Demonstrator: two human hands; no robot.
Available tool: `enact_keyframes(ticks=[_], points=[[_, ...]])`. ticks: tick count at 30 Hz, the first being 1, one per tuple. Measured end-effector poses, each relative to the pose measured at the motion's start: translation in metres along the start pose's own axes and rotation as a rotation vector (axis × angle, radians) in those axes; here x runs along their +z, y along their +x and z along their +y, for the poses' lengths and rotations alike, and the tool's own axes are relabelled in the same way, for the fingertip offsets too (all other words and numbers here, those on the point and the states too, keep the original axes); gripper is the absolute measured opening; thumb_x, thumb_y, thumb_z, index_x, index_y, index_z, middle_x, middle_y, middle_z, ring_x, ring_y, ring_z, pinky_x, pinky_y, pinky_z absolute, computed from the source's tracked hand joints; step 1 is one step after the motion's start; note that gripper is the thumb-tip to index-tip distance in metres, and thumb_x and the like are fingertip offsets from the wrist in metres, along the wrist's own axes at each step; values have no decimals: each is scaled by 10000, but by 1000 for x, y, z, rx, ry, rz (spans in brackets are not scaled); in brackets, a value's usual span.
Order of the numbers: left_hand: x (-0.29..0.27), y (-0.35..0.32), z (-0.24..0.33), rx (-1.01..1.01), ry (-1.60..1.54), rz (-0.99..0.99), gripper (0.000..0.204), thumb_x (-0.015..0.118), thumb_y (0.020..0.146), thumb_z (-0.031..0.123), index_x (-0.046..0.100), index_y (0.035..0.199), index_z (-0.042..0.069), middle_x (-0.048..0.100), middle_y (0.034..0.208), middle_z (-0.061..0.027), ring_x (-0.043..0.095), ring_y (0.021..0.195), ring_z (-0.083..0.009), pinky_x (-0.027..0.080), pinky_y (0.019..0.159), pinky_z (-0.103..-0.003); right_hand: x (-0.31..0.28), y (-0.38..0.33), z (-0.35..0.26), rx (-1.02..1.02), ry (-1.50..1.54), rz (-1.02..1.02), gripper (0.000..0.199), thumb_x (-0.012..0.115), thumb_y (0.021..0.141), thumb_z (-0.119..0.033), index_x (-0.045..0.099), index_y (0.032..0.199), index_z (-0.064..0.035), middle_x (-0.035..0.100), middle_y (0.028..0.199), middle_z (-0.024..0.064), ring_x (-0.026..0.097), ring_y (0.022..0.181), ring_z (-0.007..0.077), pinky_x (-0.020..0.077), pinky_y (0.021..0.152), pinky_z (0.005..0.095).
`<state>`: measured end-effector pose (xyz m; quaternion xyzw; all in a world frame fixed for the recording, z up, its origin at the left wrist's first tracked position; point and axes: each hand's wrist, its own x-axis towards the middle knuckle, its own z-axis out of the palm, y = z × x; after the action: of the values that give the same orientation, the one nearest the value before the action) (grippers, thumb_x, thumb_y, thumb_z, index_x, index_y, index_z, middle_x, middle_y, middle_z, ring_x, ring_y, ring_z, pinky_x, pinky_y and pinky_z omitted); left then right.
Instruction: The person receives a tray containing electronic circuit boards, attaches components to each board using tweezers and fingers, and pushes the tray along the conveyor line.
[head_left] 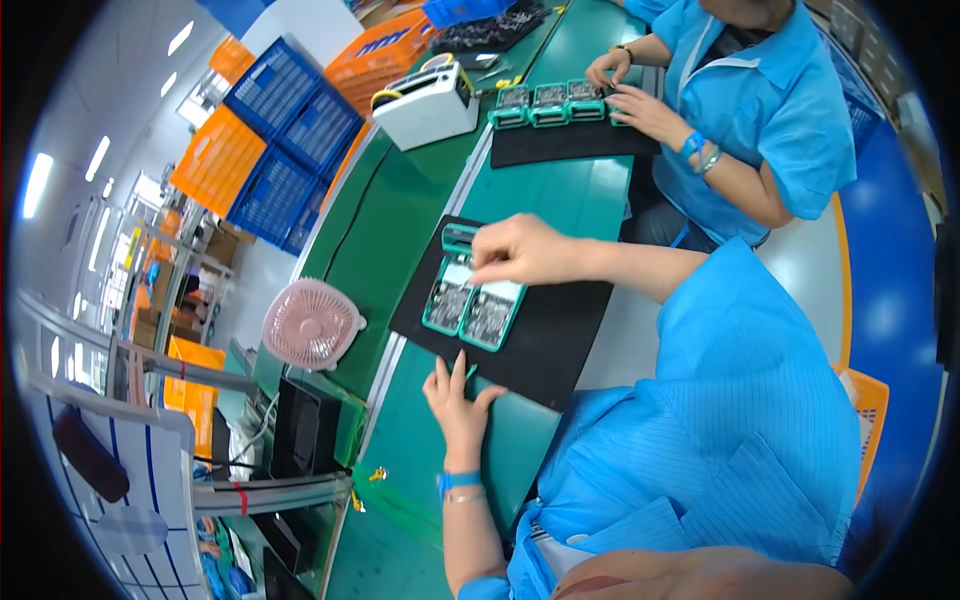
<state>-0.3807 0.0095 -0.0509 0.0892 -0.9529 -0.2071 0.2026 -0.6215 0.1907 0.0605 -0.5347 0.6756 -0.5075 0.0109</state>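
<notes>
Two green frames with circuit boards in them point(488, 318) point(447, 305) lie side by side on a black mat point(545, 350). Another green frame point(459, 238) stands at their far end, partly behind my right hand. My right hand point(520, 250) is over the far part of the boards with its fingers curled together; whatever they pinch is hidden. White areas show on the boards beneath it. At the mat's near edge my left hand point(460, 408) lies with its fingers apart, holding nothing visible. A tiny green piece point(471, 371) sits by its fingertips.
Across the green bench point(400, 440) to the right, a co-worker point(740, 110) handles several similar green frames point(550, 104) on another black mat. A pink fan point(312, 324) and a white tape dispenser point(428, 105) stand left of the mat. Blue and orange crates point(290, 140) are stacked beyond.
</notes>
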Motion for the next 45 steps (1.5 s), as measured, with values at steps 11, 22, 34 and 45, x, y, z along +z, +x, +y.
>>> enact_keyframes(ticks=[11, 22, 34, 45], points=[[45, 50, -10, 124, 12, 91, 398, 646, 885, 173, 624, 1259, 38, 611, 1308, -159, 548, 1193, -361, 426, 1056, -467, 170, 52, -87, 115, 762, -354, 326, 762, 883, -292, 630, 745, -28, 609, 663, 19, 539, 624, 82, 425, 567, 306], [-13, -9, -16, -202, -210, 295, 131, 652, 860, -8, 688, 976, 42, 696, 1039, -124, 623, 942, -332, 517, 823, -405, 87, 159, -186, -268, 1230, -135, 199, 691, 896, -86, 724, 1081, -21, 675, 810, 24, 536, 626, 48, 355, 518, 196], [-13, -5, -15, -220, -332, 323, 108, 682, 847, 9, 716, 946, 38, 692, 1034, -109, 623, 960, -309, 519, 832, -395, 26, 123, -129, -143, 1172, 80, 92, 638, 912, -92, 703, 964, -52, 653, 754, 18, 477, 552, 56, 317, 491, 213], [-15, -8, -19, -207, -301, 324, 146, 670, 827, 2, 724, 955, 45, 692, 1048, -125, 636, 989, -322, 525, 871, -404, 0, 113, -119, -147, 1162, 73, 118, 589, 927, -96, 683, 857, -81, 634, 703, 12, 423, 484, 63, 281, 466, 229]])
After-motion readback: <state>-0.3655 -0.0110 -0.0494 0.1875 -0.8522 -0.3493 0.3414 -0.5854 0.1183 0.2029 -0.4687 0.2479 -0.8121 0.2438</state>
